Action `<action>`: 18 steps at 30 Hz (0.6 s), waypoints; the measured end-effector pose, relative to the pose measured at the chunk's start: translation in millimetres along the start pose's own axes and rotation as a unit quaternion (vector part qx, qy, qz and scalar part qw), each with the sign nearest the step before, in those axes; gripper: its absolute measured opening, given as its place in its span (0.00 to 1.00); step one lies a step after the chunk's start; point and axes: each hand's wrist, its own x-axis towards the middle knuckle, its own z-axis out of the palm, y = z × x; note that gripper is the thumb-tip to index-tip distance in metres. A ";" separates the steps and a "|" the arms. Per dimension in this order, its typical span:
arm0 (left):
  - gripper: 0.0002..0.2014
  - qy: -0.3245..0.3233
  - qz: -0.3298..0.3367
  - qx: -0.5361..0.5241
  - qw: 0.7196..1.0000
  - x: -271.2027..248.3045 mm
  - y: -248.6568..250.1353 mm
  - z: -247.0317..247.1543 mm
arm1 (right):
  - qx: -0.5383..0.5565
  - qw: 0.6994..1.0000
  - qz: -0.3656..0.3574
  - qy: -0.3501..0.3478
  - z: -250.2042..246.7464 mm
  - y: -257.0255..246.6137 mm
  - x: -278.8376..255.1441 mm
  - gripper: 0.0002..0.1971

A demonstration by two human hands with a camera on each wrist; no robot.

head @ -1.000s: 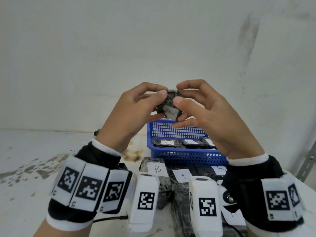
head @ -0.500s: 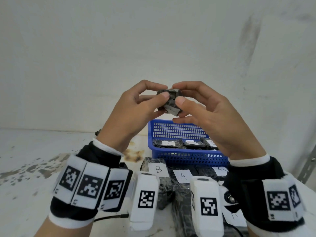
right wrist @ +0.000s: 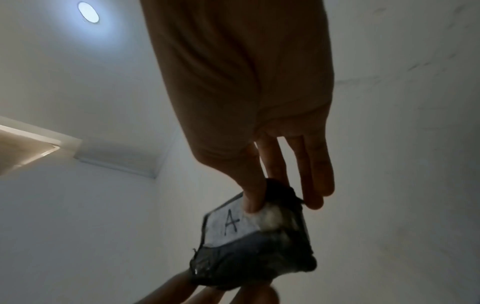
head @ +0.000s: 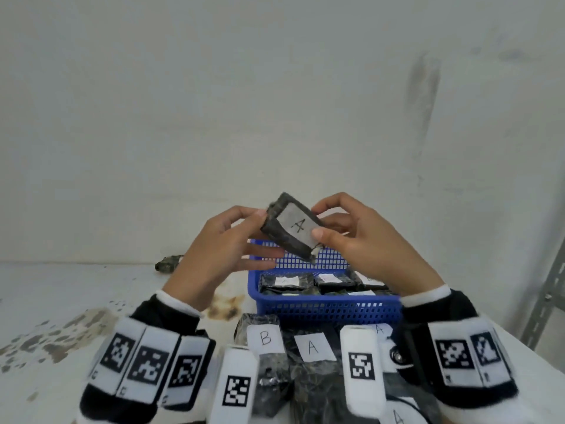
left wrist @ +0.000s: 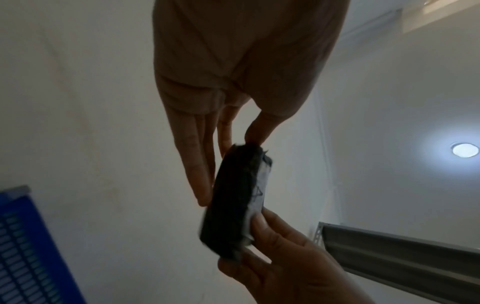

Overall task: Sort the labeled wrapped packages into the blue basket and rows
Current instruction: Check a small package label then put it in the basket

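Both hands hold one dark wrapped package point(head: 290, 229) up in the air above the blue basket point(head: 324, 307). Its white label reads A and faces me. My left hand point(head: 260, 220) pinches the package's left end between thumb and fingers. My right hand point(head: 318, 221) pinches its right end, thumb on the label. The left wrist view shows the package point(left wrist: 233, 201) edge-on; the right wrist view shows the package point(right wrist: 249, 238) with its A label. The basket holds several dark packages with white labels point(head: 287, 281).
In front of the basket lies a pile of dark packages, labels B point(head: 265, 338) and A point(head: 312, 347) showing. A small dark package point(head: 168, 264) lies by the wall at the left. A grey metal shelf post point(head: 547, 301) stands at the right. The stained white tabletop point(head: 61, 301) stretches left.
The package has been turned in both hands so its A label now faces me; before, it was bunched between the fingertips with the label mostly hidden.
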 end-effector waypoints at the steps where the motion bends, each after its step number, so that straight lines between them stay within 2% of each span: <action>1: 0.13 0.009 -0.011 0.018 1.000 7.3 0.0 -2.9 | 0.009 1.000 0.017 0.000 -3.9 4.0 7.7 0.06; 5: 0.13 0.047 -0.055 0.092 0.993 47.9 -5.8 -23.0 | 0.005 0.996 0.086 0.016 -20.5 30.5 45.4 0.04; 9: 0.10 0.038 -0.112 0.174 0.978 87.4 -32.7 -45.5 | -0.080 0.982 0.169 0.005 -27.4 68.5 89.7 0.03; 14: 0.09 0.008 -0.183 0.248 0.951 124.9 -77.1 -59.2 | -0.197 0.946 0.248 -0.076 -24.2 121.8 138.6 0.03; 18: 0.11 -0.073 -0.191 0.314 0.927 137.2 -101.9 -56.4 | -0.285 0.909 0.255 -0.167 -18.0 150.5 169.0 0.06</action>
